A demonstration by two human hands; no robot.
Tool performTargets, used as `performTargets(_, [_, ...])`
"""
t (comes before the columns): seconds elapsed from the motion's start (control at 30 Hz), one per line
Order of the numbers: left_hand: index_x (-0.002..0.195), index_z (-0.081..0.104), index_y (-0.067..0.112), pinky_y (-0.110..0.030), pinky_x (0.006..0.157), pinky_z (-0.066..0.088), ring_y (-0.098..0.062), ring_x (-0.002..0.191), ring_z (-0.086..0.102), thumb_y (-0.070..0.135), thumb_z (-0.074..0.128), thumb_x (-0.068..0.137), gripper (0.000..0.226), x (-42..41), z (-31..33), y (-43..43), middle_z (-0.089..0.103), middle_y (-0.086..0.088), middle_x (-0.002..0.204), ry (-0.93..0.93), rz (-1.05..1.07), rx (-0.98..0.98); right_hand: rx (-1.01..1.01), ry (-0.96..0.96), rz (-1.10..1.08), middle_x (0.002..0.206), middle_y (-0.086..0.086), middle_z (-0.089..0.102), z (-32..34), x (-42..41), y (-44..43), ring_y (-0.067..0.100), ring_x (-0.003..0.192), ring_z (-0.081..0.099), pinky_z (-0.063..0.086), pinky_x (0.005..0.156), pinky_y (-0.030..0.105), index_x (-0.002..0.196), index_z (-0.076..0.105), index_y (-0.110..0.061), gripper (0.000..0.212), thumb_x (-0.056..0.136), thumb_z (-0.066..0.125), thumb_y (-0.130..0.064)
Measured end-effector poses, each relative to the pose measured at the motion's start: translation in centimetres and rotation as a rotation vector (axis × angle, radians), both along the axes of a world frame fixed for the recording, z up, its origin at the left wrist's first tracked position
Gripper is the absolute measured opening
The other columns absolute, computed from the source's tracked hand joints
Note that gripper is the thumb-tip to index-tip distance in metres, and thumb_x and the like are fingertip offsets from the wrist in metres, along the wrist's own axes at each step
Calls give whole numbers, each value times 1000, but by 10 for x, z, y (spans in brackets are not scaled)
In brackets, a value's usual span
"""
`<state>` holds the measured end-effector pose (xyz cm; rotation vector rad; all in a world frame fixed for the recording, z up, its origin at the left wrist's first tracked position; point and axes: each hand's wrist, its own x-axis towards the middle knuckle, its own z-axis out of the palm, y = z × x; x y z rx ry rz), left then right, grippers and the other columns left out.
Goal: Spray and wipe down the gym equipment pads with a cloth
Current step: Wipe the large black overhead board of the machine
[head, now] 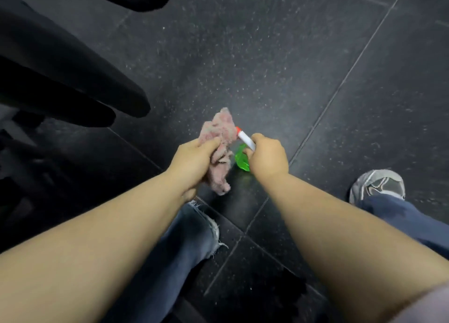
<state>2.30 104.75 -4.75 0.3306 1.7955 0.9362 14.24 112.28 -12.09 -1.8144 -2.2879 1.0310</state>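
Cloth [220, 138] first: pink, crumpled, bunched at the centre of the frame in my left hand [194, 163]. My fingers are curled tight round it and a loose tail hangs below my fist. Right beside it, my right hand [267, 157] is wrapped round the neck of the spray bottle [241, 161], with the green body peeking out under my knuckles. The white nozzle [246, 139] with its red tip pokes toward the upper left, just beside the edge of the cloth. Whether a finger sits on the trigger, I cannot tell; my hand hides it.

The pads [60, 67] I'm meant to clean are the black padded shapes filling the upper left of the frame, well apart from both hands. Below me there's only dark tiled floor [279, 55], my jeans [184, 249] at the bottom centre and one shoe [377, 184] at the right.

By my reckoning I'm at the spraying step, and the nozzle is aimed across the cloth, not at the pads. If I squeeze now, the spray either soaks the rag or sails past it onto the tiles, and a wet patch there, right by my feet, is a slip waiting to happen. The pads would stay dry too, so I'd be wiping with nothing on them. The dangling tail of cloth could also drag on the floor and pick up grit, which I'd then smear over the padding.
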Motion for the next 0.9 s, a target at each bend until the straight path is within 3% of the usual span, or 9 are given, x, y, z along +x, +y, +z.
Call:
performTargets(0.13, [110, 68, 17, -50, 89, 54, -31, 89, 71, 38, 50, 100, 29, -11, -14, -3, 74, -12, 100, -132, 60, -109, -50, -73, 48, 102, 18, 65, -31, -13, 7, 33, 82, 52, 37, 66, 33, 106, 58, -5, 14, 95, 56, -14])
performTargets(0.27, [102, 73, 15, -42, 88, 56, -24, 93, 72, 43, 64, 86, 33, -10, 4, -12, 76, -6, 99, -230, 27, -80, -122, -125, 49, 104, 17, 63, -33, -9, 5, 31, 80, 49, 39, 67, 33, 111, 56, -5, 18, 96, 55, -14])
performTargets(0.43, [97, 73, 1, -29, 68, 59, -20, 73, 69, -4, 65, 83, 16, -4, 58, -36, 73, -12, 85, -152, -13, 87, -155, -97, 47, 119, 15, 60, 19, -10, 2, 35, 111, 53, 39, 74, 32, 124, 51, -9, 31, 94, 54, -15])
performTargets(0.53, [60, 68, 11, -22, 54, 45, -19, 56, 56, -7, 55, 79, 29, -6, 109, -58, 60, -4, 59, -25, 5, 152, -71, 112, 23, 107, 11, 63, 89, -20, -2, 31, 107, 57, 40, 70, 29, 114, 60, -9, 24, 91, 57, -17])
performTargets(0.6, [66, 66, 12, -28, 61, 42, -22, 61, 55, 2, 58, 64, 14, -7, 149, -73, 59, -6, 62, 22, 35, 233, -119, 339, 18, 83, 11, 68, 148, -30, -11, 31, 87, 64, 44, 63, 29, 88, 68, -9, 17, 89, 57, -22])
performTargets(0.7, [79, 64, 14, -27, 64, 49, -17, 66, 63, 6, 65, 58, 23, -18, 212, -106, 69, -2, 70, 151, 64, 396, -404, 676, -3, 60, 10, 66, 251, -41, -47, 26, 59, 63, 54, 66, 33, 77, 66, -9, 46, 95, 54, -50])
performTargets(0.77, [84, 67, 13, -29, 70, 53, -19, 72, 66, 3, 73, 71, 18, -29, 250, -130, 72, -3, 77, 237, 81, 486, -618, 811, 66, 72, 8, 68, 313, -44, -74, 22, 63, 64, 55, 69, 32, 94, 67, -12, 62, 91, 43, -69])
performTargets(0.83, [86, 70, 13, -31, 76, 55, -18, 74, 69, 0, 67, 84, 13, -42, 294, -161, 74, -4, 82, 266, 125, 586, -694, 891, 221, 93, 5, 73, 370, -48, -108, 20, 85, 69, 53, 77, 33, 109, 69, -16, 70, 82, 47, -76])
performTargets(0.9, [94, 71, 13, -33, 78, 56, -19, 80, 71, 3, 65, 88, 13, -53, 335, -192, 76, -7, 90, 297, 135, 671, -613, 915, 357, 100, 1, 73, 412, -51, -141, 17, 96, 69, 55, 83, 35, 109, 69, -20, 49, 82, 64, -60])
